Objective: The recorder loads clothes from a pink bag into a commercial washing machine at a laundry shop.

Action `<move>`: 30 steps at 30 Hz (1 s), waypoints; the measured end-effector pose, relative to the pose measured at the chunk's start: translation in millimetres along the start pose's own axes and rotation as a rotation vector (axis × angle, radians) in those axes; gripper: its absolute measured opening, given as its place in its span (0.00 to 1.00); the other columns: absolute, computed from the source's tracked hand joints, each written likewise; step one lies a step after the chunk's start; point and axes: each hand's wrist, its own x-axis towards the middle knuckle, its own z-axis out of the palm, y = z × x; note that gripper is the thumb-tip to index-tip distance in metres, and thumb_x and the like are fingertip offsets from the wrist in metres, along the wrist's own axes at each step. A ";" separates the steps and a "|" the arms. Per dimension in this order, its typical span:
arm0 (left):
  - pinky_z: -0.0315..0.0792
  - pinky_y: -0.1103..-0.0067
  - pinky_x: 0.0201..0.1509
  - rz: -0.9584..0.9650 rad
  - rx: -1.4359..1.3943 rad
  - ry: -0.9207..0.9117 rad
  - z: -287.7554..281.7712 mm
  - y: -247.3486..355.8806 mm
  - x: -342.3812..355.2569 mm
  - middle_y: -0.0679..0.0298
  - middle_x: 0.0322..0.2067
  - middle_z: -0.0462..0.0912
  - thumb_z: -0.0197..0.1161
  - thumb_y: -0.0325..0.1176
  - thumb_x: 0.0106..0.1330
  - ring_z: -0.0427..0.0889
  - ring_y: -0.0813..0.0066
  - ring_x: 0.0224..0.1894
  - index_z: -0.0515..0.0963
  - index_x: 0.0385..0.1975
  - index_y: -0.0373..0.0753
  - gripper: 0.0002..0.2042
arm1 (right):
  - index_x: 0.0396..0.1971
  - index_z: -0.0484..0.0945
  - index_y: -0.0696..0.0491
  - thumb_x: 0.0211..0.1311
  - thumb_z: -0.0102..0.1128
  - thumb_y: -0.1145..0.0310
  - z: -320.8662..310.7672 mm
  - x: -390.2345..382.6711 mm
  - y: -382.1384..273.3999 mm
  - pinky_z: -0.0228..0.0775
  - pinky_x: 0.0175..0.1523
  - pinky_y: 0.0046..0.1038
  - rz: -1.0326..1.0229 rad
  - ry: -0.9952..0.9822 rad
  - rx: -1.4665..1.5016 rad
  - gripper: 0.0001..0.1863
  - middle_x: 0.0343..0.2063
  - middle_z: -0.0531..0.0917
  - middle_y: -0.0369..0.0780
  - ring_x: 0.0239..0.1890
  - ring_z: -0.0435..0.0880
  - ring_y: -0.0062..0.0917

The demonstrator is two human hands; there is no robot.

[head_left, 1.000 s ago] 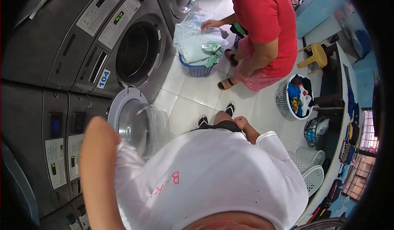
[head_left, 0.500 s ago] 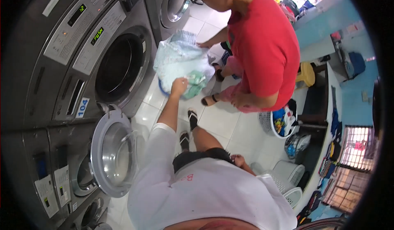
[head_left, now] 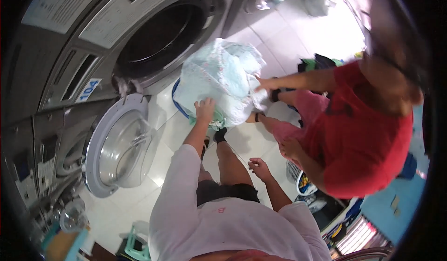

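A heap of pale mint, patterned cloth (head_left: 219, 75), perhaps a sheet, bulges over a blue basket (head_left: 177, 98) on the floor in front of me. My left hand (head_left: 205, 110) reaches forward and rests against the near side of the cloth, its fingers spread. Just below that hand a bit of green cloth (head_left: 217, 120) shows. Low at my right side, my right hand (head_left: 260, 168) hangs free with its fingers apart and nothing in them. A co-worker in a red shirt (head_left: 368, 144) stands at the right, one hand (head_left: 266, 84) on the heap's right edge.
The grey front-loading machine (head_left: 163, 33) on the left has its round glass door (head_left: 118, 147) swung wide, near my left arm. A white laundry basket (head_left: 294, 173) stands behind the co-worker. A pale green stool (head_left: 137, 240) is at the lower left.
My view has turned and come closer to the heap. My left hand has shifted on the cloth, and its fingers now spread. My right hand has come forward from my side. The co-worker appears farther right.
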 end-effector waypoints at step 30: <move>0.64 0.86 0.29 -0.595 -1.394 -0.012 -114.3 -101.7 -77.8 0.65 0.25 0.74 0.52 0.27 0.52 0.71 0.81 0.25 0.70 0.26 0.34 0.04 | 0.25 0.72 0.55 0.41 0.52 0.62 119.5 195.2 -141.1 0.65 0.36 0.28 -0.343 0.166 -0.525 0.12 0.23 0.76 0.44 0.29 0.74 0.36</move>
